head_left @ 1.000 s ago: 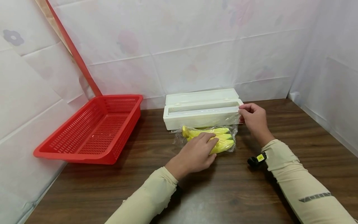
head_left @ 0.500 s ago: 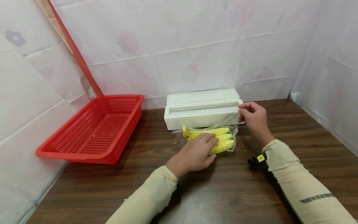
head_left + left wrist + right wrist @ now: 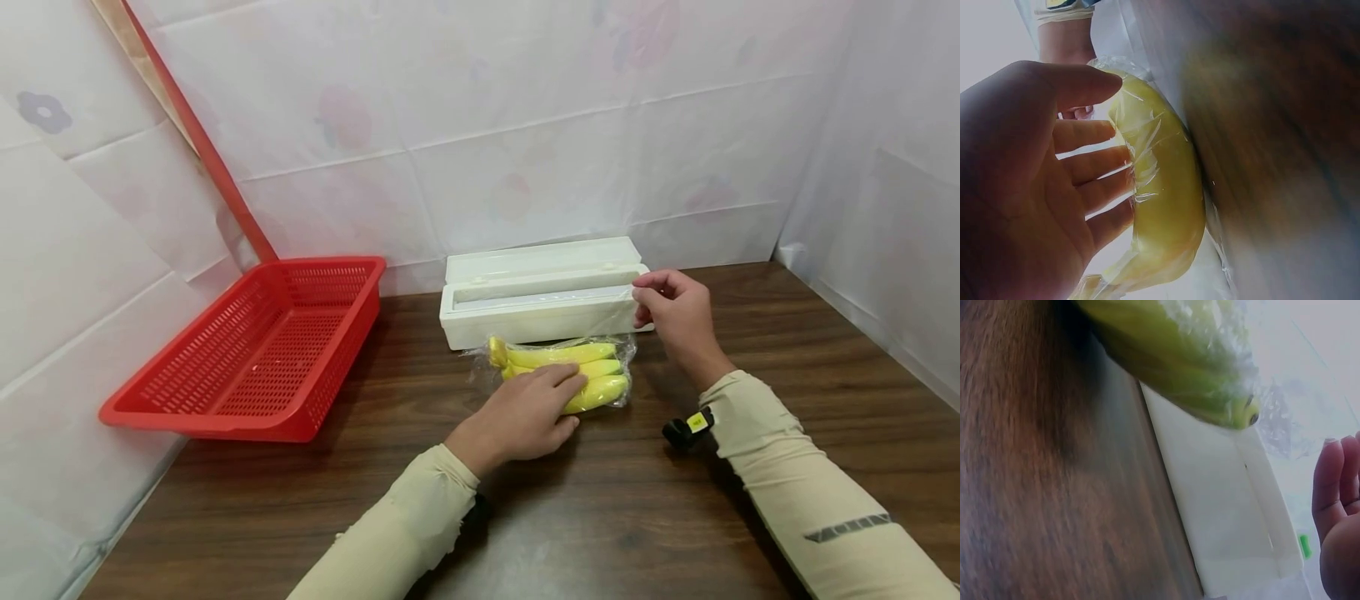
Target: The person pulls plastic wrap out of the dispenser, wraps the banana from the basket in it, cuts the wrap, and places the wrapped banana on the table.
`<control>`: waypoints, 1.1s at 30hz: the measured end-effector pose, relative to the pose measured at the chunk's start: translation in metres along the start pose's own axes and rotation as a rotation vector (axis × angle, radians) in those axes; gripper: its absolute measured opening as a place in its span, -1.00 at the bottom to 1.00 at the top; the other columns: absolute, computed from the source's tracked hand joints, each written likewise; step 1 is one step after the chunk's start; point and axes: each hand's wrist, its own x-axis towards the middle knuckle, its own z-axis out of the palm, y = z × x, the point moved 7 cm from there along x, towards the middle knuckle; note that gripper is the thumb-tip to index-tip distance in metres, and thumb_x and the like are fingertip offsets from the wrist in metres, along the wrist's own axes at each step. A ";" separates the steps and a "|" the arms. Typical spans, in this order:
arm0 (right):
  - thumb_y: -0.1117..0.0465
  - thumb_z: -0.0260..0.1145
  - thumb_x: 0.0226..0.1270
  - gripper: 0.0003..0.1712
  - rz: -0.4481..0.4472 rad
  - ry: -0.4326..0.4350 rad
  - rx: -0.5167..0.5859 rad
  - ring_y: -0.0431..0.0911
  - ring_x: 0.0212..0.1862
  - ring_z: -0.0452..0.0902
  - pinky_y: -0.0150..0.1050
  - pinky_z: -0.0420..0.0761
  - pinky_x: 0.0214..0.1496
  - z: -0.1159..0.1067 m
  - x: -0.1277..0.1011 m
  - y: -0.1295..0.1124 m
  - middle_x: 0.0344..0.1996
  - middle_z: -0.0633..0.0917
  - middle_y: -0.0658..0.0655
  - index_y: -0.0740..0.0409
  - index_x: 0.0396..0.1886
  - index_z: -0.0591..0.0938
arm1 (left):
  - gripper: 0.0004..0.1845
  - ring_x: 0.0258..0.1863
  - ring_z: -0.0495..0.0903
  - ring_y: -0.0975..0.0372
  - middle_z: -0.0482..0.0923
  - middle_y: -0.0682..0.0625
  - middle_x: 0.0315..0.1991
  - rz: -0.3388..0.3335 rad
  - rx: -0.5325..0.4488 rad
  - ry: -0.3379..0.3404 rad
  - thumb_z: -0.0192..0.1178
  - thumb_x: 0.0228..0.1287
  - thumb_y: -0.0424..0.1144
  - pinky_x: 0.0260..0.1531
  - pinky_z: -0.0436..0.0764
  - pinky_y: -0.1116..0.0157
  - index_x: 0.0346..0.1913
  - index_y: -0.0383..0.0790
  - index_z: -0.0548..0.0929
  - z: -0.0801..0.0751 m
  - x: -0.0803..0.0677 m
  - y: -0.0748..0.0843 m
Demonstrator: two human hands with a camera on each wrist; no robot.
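Note:
A bunch of yellow bananas, wrapped in clear cling film, lies on the wooden table in front of the white cling-film box. Fairly straight fingers of my left hand rest on top of the bunch; in the left wrist view the fingertips touch the wrapped banana. My right hand, at the box's right end, pinches the cling film between thumb and forefinger. This film stretches from the bananas up toward the box. The box's lid is tipped back, and a pale roll lies inside.
A red perforated basket stands on the left side of the table. Behind it a red strip leans along the wall. White patterned sheeting encloses the back and both sides.
My right hand has shifted very slightly left and up, still pinching the film. The left hand stays on the bananas, and box and basket keep their places.

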 end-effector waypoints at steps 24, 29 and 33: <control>0.41 0.30 0.34 -0.97 -0.117 -0.438 -0.217 0.00 -0.57 0.53 -0.15 0.60 -0.53 0.053 -0.019 -0.033 -0.55 0.58 0.25 0.33 -0.27 0.65 | -0.38 0.22 0.51 0.09 0.36 -0.14 0.39 -0.001 0.048 -0.030 0.23 0.37 -0.06 0.12 0.54 0.21 0.42 -0.19 0.41 0.003 0.000 0.003; 0.45 0.26 0.30 -0.95 -0.059 -0.642 -0.277 -0.06 -0.55 0.47 -0.23 0.54 -0.52 0.067 -0.026 -0.030 -0.51 0.57 0.20 0.30 -0.32 0.64 | -0.38 0.21 0.52 0.09 0.36 -0.14 0.38 0.004 0.045 -0.017 0.24 0.35 -0.08 0.12 0.54 0.22 0.41 -0.19 0.42 0.003 0.000 0.004; 0.44 0.25 0.25 -0.95 -0.007 -0.770 -0.314 -0.10 -0.54 0.44 -0.25 0.51 -0.53 0.074 -0.031 -0.025 -0.51 0.57 0.14 0.31 -0.31 0.62 | -0.40 0.14 0.56 0.11 0.40 -0.11 0.32 0.026 0.047 0.007 0.26 0.32 -0.10 0.08 0.56 0.23 0.38 -0.20 0.45 0.001 0.000 0.005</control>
